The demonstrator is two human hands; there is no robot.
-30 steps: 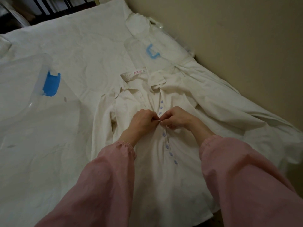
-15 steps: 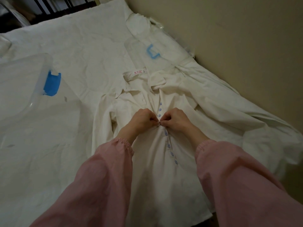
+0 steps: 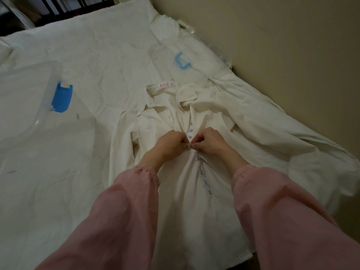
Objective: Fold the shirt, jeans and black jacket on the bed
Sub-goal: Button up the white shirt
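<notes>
Both hands meet at the middle of the frame, knuckles up and fingers curled. The left hand [image 3: 169,146] and right hand [image 3: 210,142] each pinch the front edge of the white shirt [image 3: 194,211] at its button line, thumbs and fingertips almost touching each other. Loose pink sleeves [image 3: 116,221] run from the bottom corners to gathered cuffs at the wrists. Pale blue buttons [image 3: 202,173] show above and below the pinch.

That shirt lies face up in the centre of the frame, its collar and label [image 3: 164,85] toward the top, one sleeve spread to the right. Under it the bed [image 3: 97,55] has a creased white sheet. A clear plastic box with a blue latch [image 3: 61,98] sits at the left; another blue clip [image 3: 182,62] lies at upper centre. A beige wall [image 3: 282,45] fills the right, dark rails [image 3: 58,4] the upper left.
</notes>
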